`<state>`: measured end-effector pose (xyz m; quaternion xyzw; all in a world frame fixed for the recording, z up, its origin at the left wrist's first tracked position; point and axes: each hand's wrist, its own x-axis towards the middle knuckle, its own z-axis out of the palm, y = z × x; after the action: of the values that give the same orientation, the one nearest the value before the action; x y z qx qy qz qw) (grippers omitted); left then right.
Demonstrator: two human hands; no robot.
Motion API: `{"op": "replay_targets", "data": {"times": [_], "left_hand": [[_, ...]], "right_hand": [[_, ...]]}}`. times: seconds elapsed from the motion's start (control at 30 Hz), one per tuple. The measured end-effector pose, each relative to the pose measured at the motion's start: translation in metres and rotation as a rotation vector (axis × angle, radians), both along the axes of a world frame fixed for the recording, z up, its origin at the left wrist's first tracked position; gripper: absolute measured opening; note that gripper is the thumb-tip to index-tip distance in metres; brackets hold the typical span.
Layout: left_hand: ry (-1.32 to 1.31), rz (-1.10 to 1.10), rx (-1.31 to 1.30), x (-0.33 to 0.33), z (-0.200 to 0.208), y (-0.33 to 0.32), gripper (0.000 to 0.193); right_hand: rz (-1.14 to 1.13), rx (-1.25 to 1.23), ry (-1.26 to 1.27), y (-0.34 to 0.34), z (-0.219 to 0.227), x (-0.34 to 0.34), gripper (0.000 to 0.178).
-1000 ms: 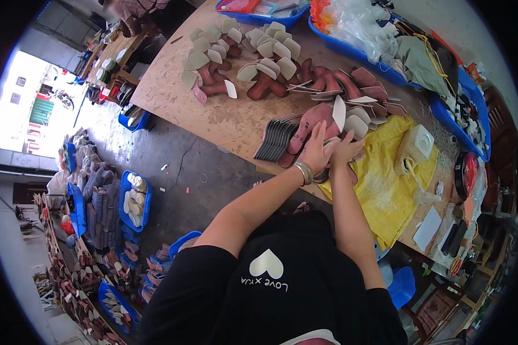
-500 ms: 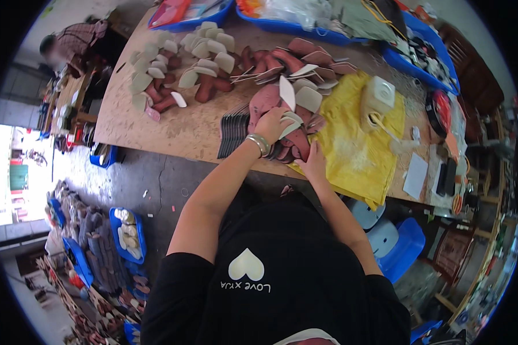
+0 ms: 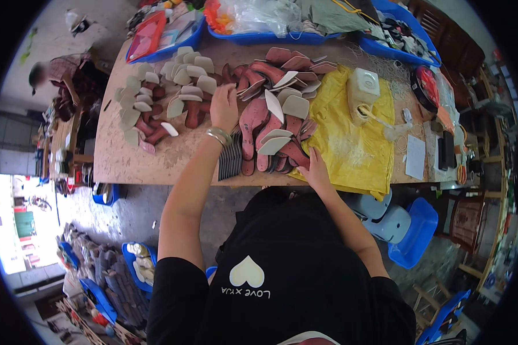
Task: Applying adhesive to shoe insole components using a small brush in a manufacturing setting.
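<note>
On the table in front of me, reddish-brown shoe insoles (image 3: 248, 138) lie fanned over one another, dark edges showing at their left. Off-white pads (image 3: 274, 141) rest on top of these insoles, some tilted upward. My right hand (image 3: 315, 171) grips the near right end of an insole (image 3: 294, 152), thumb and fingers at its edge. My left hand (image 3: 223, 108), a bangle on the wrist, is over the left side, beside a pile of insoles with off-white pads (image 3: 193, 92). Its fingers are bent and close together; anything between them is hidden.
More padded insoles (image 3: 144, 106) lie farther left. A yellow cloth (image 3: 351, 155) at right bears a whitish plastic container (image 3: 364, 92) with a brush (image 3: 380, 119). Blue trays (image 3: 270, 39) line the far edge. Another person (image 3: 69, 75) works at far left.
My left hand has let go of the pads on the insoles and moved left to the padded pile. My right hand stays at the insoles' near right end. The view has shifted slightly.
</note>
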<state>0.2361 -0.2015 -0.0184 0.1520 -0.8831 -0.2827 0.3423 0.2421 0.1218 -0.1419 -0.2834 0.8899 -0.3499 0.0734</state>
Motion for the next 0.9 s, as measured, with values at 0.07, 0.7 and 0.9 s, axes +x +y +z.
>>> {"op": "replay_targets", "data": {"times": [0.07,0.7,0.9], "left_hand": [[-0.108,-0.138,-0.097,-0.030,0.012,-0.024,0.021],[-0.796,-0.152,-0.145,-0.139,-0.068,-0.201,0.025],[-0.867,-0.243,-0.116,-0.142,-0.077,-0.162,0.026]], "right_hand": [[-0.020,0.004,0.005,-0.003,0.008,0.004,0.078],[-0.398,0.106,-0.158,0.034,0.026,0.070,0.047],[-0.358,0.087,-0.170,0.001,0.033,0.063,0.044]]}}
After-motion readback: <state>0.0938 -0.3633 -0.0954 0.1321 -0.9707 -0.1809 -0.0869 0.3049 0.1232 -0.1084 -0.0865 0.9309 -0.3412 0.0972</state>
